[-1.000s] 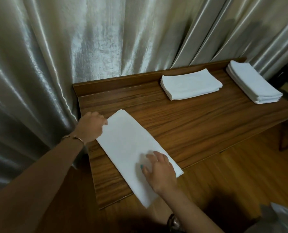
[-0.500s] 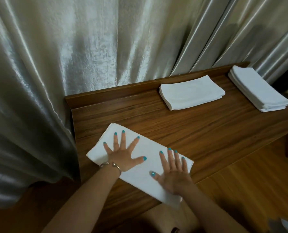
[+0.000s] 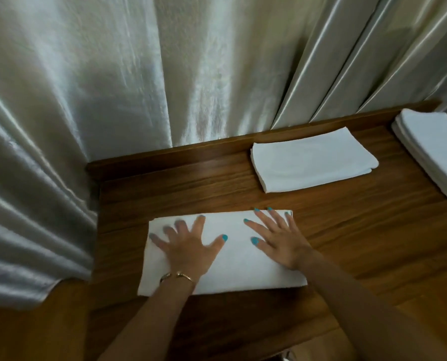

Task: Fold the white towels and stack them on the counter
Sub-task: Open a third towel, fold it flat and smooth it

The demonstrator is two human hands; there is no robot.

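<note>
A white towel (image 3: 233, 259), folded into a long strip, lies flat on the wooden counter (image 3: 360, 235) near its left end. My left hand (image 3: 188, 248) presses on the towel's left half with fingers spread flat. My right hand (image 3: 279, 241) presses on the right half, its fingertips reaching the towel's far right corner. A stack of folded white towels (image 3: 313, 162) sits at the back middle of the counter. A second stack (image 3: 436, 152) lies at the far right, cut off by the frame edge.
Shiny pale curtains (image 3: 165, 74) hang behind the counter and down its left side. A raised wooden lip (image 3: 191, 155) runs along the counter's back edge. Bare wood lies between the towel under my hands and the stacks.
Both hands went from holding the towel's ends to pressing flat on it. The towel now lies straight across the counter instead of slanted, and the view has shifted closer.
</note>
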